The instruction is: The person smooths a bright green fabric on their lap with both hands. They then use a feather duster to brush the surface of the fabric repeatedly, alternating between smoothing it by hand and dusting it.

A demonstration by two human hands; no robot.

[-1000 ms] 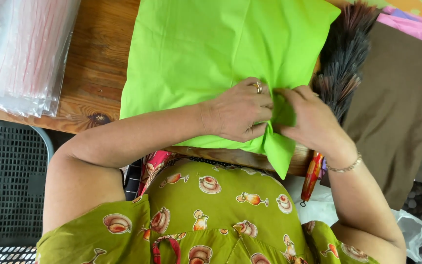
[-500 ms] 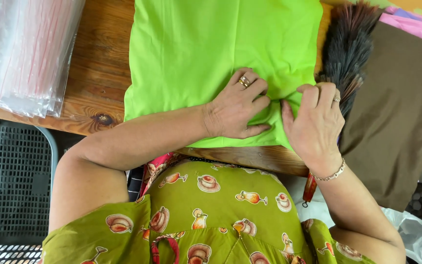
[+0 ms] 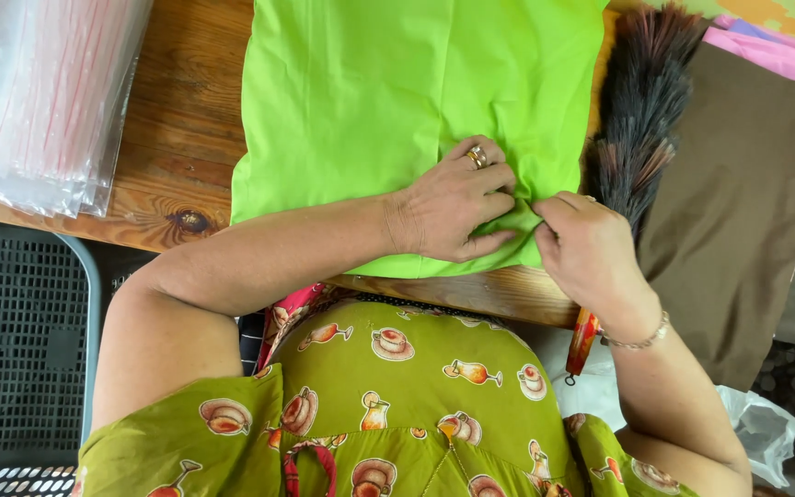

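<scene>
A person in an olive-green dress printed with teacups and jugs leans over a knotty wooden worktop (image 3: 177, 138), both bare hands at the near right corner of a folded, bright lime-green piece of cotton cloth (image 3: 370, 110). The cloth lies flat across the middle of the worktop, its lower edge close to the worktop's near rim.

The left hand (image 3: 453, 207), a gold ring on one finger, rests palm down on the cloth with fingers curled loosely, their tips pressing into a small gathered fold at the cloth's right edge. The right hand (image 3: 586, 248), a thin chain bracelet at its wrist, is closed into a near fist just beside it; thumb and fingers pinch the same bunched corner of green fabric. The two hands almost touch at the fold.

Just right of the cloth lies a feather duster of dark brown and reddish plumes (image 3: 641, 120), its orange handle tip (image 3: 581, 342) hanging over the worktop's near edge below the right wrist. Beyond the duster a flat piece of brown fabric (image 3: 738, 212) is spread out, with a pink fabric edge (image 3: 775, 60) showing under its far side. At the far left of the worktop sits a stack of clear plastic bags (image 3: 39, 92). Below that, off the worktop, stands a dark mesh plastic crate (image 3: 16, 350).
</scene>
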